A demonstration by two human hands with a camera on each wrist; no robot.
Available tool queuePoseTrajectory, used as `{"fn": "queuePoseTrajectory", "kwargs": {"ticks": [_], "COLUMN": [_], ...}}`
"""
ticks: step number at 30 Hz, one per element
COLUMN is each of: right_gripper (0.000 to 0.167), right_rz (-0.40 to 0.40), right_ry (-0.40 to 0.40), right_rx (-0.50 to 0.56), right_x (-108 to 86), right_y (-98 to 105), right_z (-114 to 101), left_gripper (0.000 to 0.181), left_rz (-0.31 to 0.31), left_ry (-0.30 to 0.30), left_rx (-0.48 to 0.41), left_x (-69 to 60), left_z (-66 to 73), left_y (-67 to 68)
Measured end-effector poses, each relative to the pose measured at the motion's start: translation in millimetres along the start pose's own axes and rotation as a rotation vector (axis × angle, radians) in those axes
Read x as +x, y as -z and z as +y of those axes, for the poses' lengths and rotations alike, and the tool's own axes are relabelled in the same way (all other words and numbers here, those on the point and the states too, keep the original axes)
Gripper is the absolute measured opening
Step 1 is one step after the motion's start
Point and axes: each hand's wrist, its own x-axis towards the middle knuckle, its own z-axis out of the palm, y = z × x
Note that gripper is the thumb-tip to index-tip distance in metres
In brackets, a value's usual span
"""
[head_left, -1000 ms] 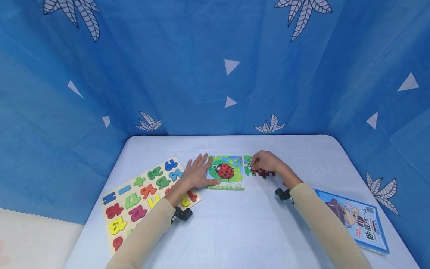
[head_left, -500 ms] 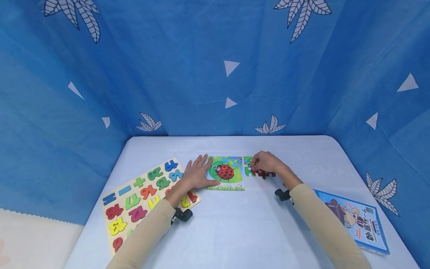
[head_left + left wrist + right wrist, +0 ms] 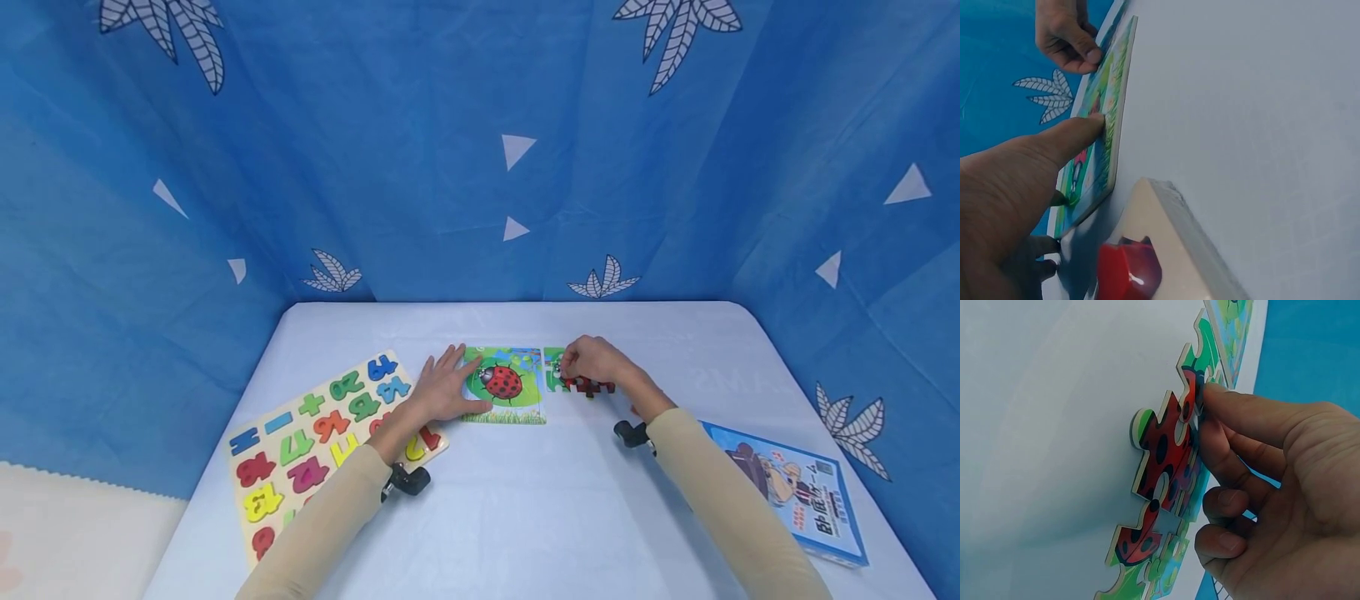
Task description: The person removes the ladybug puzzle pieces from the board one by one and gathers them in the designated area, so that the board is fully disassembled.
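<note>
- Long axis left to right, head pointing left, a half-built, pale-edged red-and-green ladybird jigsaw, black-spotted and jagged, lies on the white table
- Right hand: thumb and forefinger close together there, grip unclear
- Left hand: fingers spread wide, thumb on the flat green ladybird board

We face creased blue fabric walls on three sides, printed with outlined leaf sprays and pale triangles. Below: white-topped table, far corners rounded. Lower left, we note a pale surface, edge finely scalloped. Light soft, diffuse.
</note>
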Motion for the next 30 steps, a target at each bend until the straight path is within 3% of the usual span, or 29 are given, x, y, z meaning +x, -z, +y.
{"fn": "queuePoseTrajectory", "kwargs": {"ticks": [5,10,13,15,22,30], "right_gripper": [0.008,0.010,0.013,0.016,0.026,0.031], "right_rz": [0.039,0.056,0.033,0.004,-0.086,-0.078], "right_ry": [0.031,0.136,0.196,0.220,0.277,0.317], "right_rx": [0.008,0.038,0.060,0.067,0.028,-0.011], "right_x": [-2.2,-5.7,-8.6,-10.7,-13.7,-15.5], "right_y": [0.1,-1.9,-6.0,-10.6,-29.5,-38.2], "right_z": [-1.7,-7.7,-13.1,-16.8,-28.3,-36.9], "left_gripper": [0.084,0.062,0.050,0.045,0.039,0.039], "left_rz": [0.020,0.036,0.013,-0.010,-0.063,-0.060], "left_ry": [-0.054,-0.242,-0.350,-0.390,-0.410,-0.393], "left_rx": [-0.016,-0.077,-0.114,-0.114,-0.108,-0.068], "left_x": [0.6,0.5,1.5,2.5,2.8,2.8], "left_z": [2.1,1.6,1.4,1.7,3.8,5.2], "left_y": [-0.3,-0.7,-1.4,-2.3,-0.8,0.9]}}
